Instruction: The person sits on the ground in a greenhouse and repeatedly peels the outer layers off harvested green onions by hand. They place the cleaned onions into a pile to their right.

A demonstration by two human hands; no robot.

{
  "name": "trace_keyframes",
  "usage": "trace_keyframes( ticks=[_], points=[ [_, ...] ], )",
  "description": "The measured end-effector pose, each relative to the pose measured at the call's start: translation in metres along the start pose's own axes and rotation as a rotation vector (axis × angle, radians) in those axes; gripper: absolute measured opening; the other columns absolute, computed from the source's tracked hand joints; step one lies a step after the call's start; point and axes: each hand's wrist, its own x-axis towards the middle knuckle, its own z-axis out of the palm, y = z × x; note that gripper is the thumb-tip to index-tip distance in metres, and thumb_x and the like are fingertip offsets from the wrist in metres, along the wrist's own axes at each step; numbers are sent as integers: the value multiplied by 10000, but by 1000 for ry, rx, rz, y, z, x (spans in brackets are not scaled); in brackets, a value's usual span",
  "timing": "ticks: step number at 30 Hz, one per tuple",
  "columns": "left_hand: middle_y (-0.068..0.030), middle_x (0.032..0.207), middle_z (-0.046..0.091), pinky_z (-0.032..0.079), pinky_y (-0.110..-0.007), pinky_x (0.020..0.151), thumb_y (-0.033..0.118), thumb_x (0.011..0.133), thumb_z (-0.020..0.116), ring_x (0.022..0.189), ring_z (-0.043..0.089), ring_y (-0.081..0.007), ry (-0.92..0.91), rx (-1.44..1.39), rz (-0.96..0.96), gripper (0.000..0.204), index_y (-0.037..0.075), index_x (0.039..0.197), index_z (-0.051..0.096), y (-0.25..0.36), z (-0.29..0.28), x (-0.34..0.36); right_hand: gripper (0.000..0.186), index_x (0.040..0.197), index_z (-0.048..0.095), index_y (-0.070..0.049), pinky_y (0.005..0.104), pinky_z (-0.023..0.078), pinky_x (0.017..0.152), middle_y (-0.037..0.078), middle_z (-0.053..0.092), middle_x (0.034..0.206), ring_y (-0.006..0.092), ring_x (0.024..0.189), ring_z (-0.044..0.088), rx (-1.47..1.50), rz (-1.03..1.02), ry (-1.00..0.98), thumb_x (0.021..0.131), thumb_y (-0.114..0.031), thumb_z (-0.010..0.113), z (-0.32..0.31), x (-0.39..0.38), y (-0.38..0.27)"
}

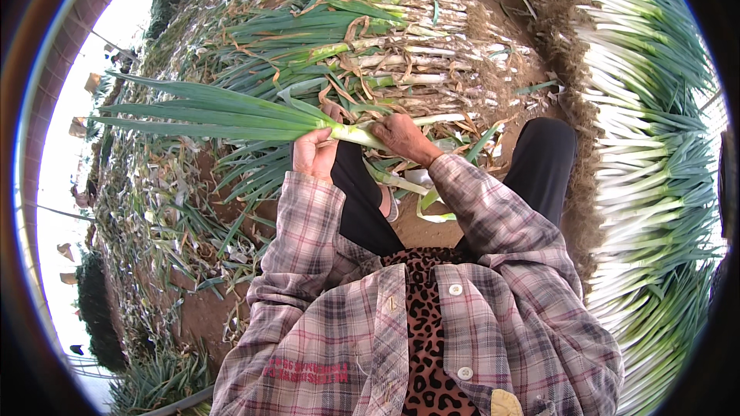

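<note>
**One long green-and-white leek with flat, fanned leaves [270, 118] held crosswise**

Two bare hands had hold of the one leek, out in front of the person's body, its leaves pointing left. The left hand [313, 156] was closed on it with thumb and fingers where the green leaves met the pale stalk. The right hand [405, 139] was curled narrow around the pale stalk, just beside the left. One white stalk end [447, 118] showed beyond the right hand; whether it belonged to the held leek was hard to tell.

Two knees in black cloth trousers [543, 162] stood bent, one on each side, and one loose pale-green stalk [405, 183] lay between them over bare brown soil [420, 235]. Ahead lay one broad heap of leeks with dry, tan outer leaves [385, 62], well over a dozen. Along the right ran one long row of clean white-stalked leeks [628, 162], dozens of them, green tops outward. Green and straw-coloured leaf scraps [169, 216] covered the ground at left, too many to count. Two round white buttons [455, 290] showed on one plaid shirt [524, 316].
</note>
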Motion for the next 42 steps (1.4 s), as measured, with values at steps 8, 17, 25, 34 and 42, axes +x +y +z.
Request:
trace_keyframes(
  ticks=[8, 17, 25, 34, 42],
  points=[
    [-64, 1095, 471, 260, -424, 981, -162, 564, 408, 1123, 390, -242, -51, 55, -54, 567, 30, 1097, 417, -6, 4, -6, 367, 577, 543, 49, 384, 398, 457, 207, 500, 519, 315, 451, 487, -43, 84, 160, 789, -249, 518, 16, -5, -7],
    [-60, 1118, 505, 247, -459, 988, -153, 657, 455, 1141, 404, -226, -54, -14, 8, 462, 92, 1046, 504, -23, 10, -21, 311, 648, 577, 33, 414, 445, 579, 237, 543, 628, 373, 602, 548, -207, 191, 260, 771, -240, 492, -7, 5, 13],
    [-73, 1037, 547, 245, -514, 996, -78, 732, 546, 1155, 389, -271, -192, 151, -213, 205, 85, 856, 542, -12, 6, -32, 257, 829, 517, 39, 273, 438, 442, 49, 528, 602, 135, 476, 499, 1497, 392, 214, 890, -190, 416, -43, 0, 6],
    [-126, 993, 544, 293, -528, 966, -165, 651, 509, 1124, 418, -318, -247, 294, 23, 288, 50, 842, 532, 58, 4, -48, 110, 896, 546, -48, 263, 497, 507, 87, 591, 716, 162, 593, 573, -402, -444, -178, 835, -111, 480, -85, -21, 44],
    [-83, 1031, 501, 197, -511, 1029, -107, 652, 600, 1197, 308, -322, -378, 310, 218, 298, 51, 880, 493, 186, -4, -92, 93, 830, 559, -23, 289, 513, 495, 124, 574, 694, 210, 654, 595, -1025, 96, 146, 819, -78, 485, -243, -36, 171]
  ],
)
